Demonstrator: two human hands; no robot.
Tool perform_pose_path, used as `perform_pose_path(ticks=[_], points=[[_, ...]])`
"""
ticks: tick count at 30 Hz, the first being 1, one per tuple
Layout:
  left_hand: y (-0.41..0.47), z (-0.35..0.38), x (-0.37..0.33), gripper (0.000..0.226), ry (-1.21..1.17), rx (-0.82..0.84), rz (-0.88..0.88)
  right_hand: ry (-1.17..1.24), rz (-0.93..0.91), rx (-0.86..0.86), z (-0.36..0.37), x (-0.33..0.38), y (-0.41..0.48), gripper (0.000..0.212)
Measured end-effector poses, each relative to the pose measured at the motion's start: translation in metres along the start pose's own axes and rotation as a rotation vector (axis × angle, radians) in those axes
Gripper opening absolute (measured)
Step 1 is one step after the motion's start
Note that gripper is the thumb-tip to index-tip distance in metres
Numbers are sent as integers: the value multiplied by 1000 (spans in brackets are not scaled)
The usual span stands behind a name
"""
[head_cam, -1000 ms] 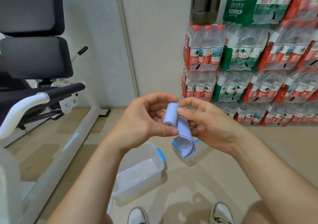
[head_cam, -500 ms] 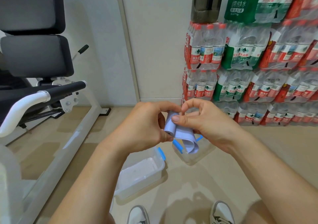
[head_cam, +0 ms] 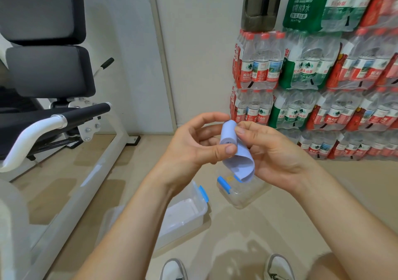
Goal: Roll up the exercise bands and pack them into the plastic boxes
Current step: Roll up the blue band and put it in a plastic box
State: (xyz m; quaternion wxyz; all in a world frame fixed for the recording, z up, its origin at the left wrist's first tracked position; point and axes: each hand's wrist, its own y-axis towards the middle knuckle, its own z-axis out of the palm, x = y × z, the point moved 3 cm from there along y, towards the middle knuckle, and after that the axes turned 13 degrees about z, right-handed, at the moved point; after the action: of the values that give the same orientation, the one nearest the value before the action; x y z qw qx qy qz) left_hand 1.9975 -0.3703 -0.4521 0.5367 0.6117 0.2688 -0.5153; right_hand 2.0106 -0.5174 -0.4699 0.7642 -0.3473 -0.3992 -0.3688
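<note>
A pale blue exercise band (head_cam: 230,135) is partly rolled into a tight cylinder, with a loose tail (head_cam: 242,165) curling down below it. My left hand (head_cam: 193,144) pinches the lower end of the roll between thumb and fingers. My right hand (head_cam: 271,148) holds the roll's upper side with thumb and fingertips, the tail lying against its palm. Below on the floor lie two clear plastic boxes with blue clips: one (head_cam: 183,213) under my left forearm, another (head_cam: 239,191) under the hanging tail.
A white and black exercise machine (head_cam: 64,120) fills the left side. Shrink-wrapped packs of water bottles (head_cam: 312,81) are stacked against the wall at right. My two shoes (head_cam: 277,266) show at the bottom edge on the beige floor.
Both hands have turned the band further; the roll has risen slightly and looks thicker, and the loose tail hangs shorter than a second ago.
</note>
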Motion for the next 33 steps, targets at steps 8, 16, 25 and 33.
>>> perform_pose_path(ticks=[8, 16, 25, 33], points=[[-3, -18, -12, 55, 206, 43, 19, -214, 30, -3, -3, -1, -1, 20], [-5, -16, -17, 56, 535, 177, -55, -359, 11, -134, 2, -2, 0, 37], [-5, -12, -10, 52, 520, 239, -65, -292, 55, -193, -4, -6, 3, 29], [-1, 1, -1, 48, 52, -10, 8, 16, -3, 8, -1, -1, 2, 18]])
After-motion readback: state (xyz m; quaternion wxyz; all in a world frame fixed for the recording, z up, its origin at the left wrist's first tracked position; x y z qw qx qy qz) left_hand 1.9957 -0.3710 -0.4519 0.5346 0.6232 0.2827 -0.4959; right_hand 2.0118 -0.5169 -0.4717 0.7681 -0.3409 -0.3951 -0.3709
